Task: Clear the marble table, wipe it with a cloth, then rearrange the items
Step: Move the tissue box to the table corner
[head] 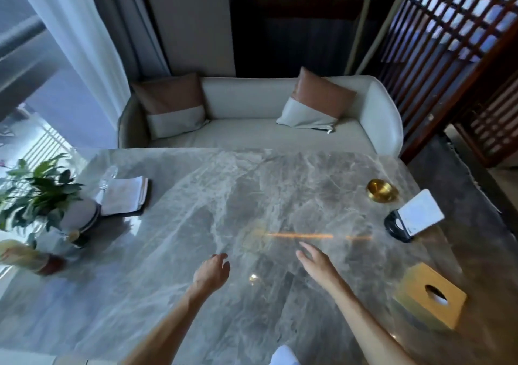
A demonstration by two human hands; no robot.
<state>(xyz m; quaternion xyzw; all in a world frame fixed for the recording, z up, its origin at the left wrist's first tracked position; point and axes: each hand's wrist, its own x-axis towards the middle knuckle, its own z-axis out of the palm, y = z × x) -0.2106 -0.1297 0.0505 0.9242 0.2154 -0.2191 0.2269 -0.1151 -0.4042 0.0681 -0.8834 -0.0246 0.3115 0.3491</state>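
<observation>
The grey marble table point(224, 196) fills the lower view. My left hand point(211, 272) hovers over its near middle, fingers loosely curled, holding nothing. My right hand point(318, 262) is beside it with fingers stretched flat, also empty. On the right side sit a gold tissue box point(431, 294), a black holder with a white card point(414, 219) and a small brass dish point(381, 191). On the left stand a potted plant point(36, 193), a folded white cloth on a dark tray point(123, 196), a clear glass point(108, 178) and a plate point(82, 214).
A bottle with a dark cap point(33, 258) lies at the left edge. A cream sofa point(260, 123) with two cushions stands behind the table. A dark wooden lattice screen point(462, 56) rises at the right; curtains point(70, 42) hang at the left.
</observation>
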